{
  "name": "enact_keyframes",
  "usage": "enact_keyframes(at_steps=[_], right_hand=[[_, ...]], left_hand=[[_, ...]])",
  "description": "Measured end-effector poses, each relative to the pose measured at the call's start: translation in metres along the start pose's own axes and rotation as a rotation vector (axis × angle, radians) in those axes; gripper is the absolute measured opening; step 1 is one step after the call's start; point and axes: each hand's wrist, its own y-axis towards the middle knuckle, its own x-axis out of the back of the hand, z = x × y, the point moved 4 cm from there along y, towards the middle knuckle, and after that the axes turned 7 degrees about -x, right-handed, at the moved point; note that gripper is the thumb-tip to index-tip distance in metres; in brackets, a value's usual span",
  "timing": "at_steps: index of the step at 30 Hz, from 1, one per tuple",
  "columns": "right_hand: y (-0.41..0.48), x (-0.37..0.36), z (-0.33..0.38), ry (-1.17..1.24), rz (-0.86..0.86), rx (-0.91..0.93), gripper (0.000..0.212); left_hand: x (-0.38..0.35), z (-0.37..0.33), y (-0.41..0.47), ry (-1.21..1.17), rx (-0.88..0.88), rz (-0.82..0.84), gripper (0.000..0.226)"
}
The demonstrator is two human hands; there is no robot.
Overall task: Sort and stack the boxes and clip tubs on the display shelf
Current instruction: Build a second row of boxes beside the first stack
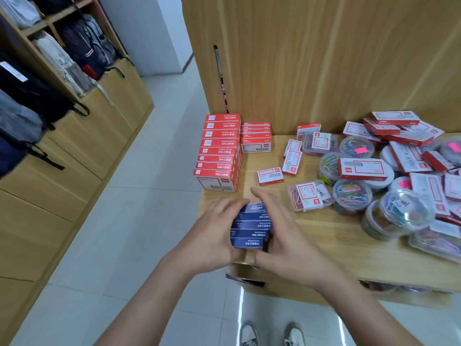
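Note:
A stack of several blue boxes (252, 227) stands at the near left corner of the wooden shelf (331, 248). My left hand (212, 236) presses against its left side and my right hand (282, 233) against its right side, so the stack sits squeezed between both palms. Behind it rises a tall stack of red boxes (219, 152), with a shorter red stack (255, 137) next to it. Loose small red-and-white boxes (270, 176) lie mid-shelf. Clear tubs of coloured clips (353, 196) and more red boxes (364, 169) are jumbled on the right.
A wooden panel (324, 58) backs the shelf. To the left, across a pale tiled floor (139, 221), a wooden rack (82, 136) holds backpacks. My shoes (272, 334) show at the bottom. A dark object (245, 280) sits under the shelf's front edge.

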Motion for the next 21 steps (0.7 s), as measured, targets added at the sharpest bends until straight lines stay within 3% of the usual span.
enact_keyframes(at_steps=[4, 7, 11, 13, 17, 21], right_hand=[[-0.004, -0.017, 0.007, 0.497, -0.212, -0.181, 0.083], [0.0, -0.026, 0.01, 0.606, -0.262, -0.235, 0.082], [0.002, -0.027, 0.003, 0.634, -0.181, -0.301, 0.082], [0.0, -0.019, 0.005, 0.489, -0.095, -0.293, 0.084], [0.0, 0.002, 0.005, -0.078, 0.082, -0.198, 0.098], [0.005, 0.006, 0.013, -0.574, 0.004, -0.06, 0.093]], left_hand=[[-0.017, 0.001, -0.003, -0.11, 0.008, -0.017, 0.099], [-0.028, -0.007, -0.004, -0.262, 0.015, -0.083, 0.101], [-0.03, -0.009, -0.003, -0.39, 0.086, -0.167, 0.096], [-0.03, -0.006, -0.002, -0.412, 0.081, -0.157, 0.092], [-0.025, 0.002, -0.004, -0.343, 0.009, -0.095, 0.093], [-0.024, 0.01, -0.013, -0.28, 0.027, -0.115, 0.103]])
